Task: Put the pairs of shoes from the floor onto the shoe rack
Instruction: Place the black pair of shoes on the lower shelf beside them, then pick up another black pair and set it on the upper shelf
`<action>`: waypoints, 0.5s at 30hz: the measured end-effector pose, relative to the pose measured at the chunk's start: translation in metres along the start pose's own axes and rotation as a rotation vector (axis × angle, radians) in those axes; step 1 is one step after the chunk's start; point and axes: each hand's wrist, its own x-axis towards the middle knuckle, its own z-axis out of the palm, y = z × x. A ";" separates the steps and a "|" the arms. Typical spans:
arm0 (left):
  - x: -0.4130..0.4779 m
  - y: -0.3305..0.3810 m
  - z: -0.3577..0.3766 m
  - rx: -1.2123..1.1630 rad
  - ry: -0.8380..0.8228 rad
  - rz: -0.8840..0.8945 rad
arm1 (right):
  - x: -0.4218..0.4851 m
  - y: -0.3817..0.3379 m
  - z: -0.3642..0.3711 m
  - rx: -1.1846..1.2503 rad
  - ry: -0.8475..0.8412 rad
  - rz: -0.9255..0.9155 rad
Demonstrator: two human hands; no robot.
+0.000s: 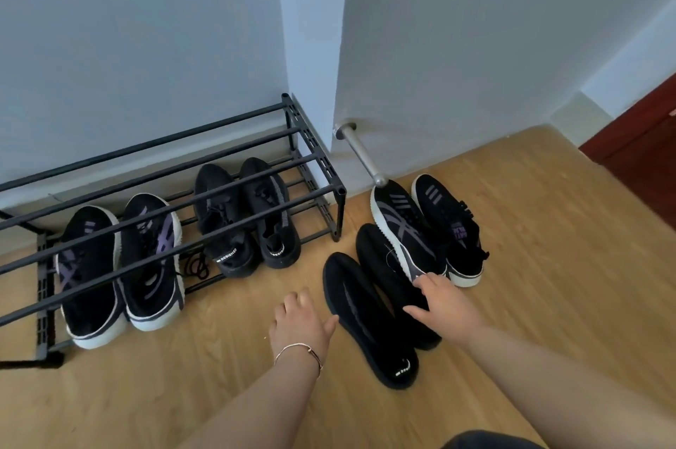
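Observation:
A pair of all-black shoes (369,320) lies on the wooden floor, right of the black metal shoe rack (219,170). Behind it stands a black pair with white soles and purple stripes (431,229), one shoe leaning on the black pair. My left hand (301,324) hovers open just left of the nearer black shoe, thumb close to its edge. My right hand (442,306) reaches over the farther black shoe, fingers spread, index tip at the heel of the striped shoe. Two pairs sit on the rack's bottom tier: a striped pair (120,265) and a black pair (245,214).
The rack stands against a pale wall, its upper tier bare. A metal door stop (360,152) juts from the wall corner just behind the striped floor pair. A dark red door (643,148) is at far right. Loose black laces (197,265) lie under the rack.

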 end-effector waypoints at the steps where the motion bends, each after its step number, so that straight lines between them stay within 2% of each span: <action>1: 0.000 0.003 0.006 -0.030 -0.024 -0.022 | -0.001 0.005 0.003 0.012 0.005 0.042; 6: 0.001 0.020 0.034 -0.224 -0.206 -0.138 | 0.001 0.021 0.025 0.184 -0.038 0.272; 9: 0.000 0.032 0.047 -0.405 -0.301 -0.188 | 0.003 0.020 0.035 0.322 -0.009 0.373; 15: 0.002 0.042 0.060 -0.660 -0.279 -0.271 | 0.003 0.016 0.048 0.576 0.051 0.453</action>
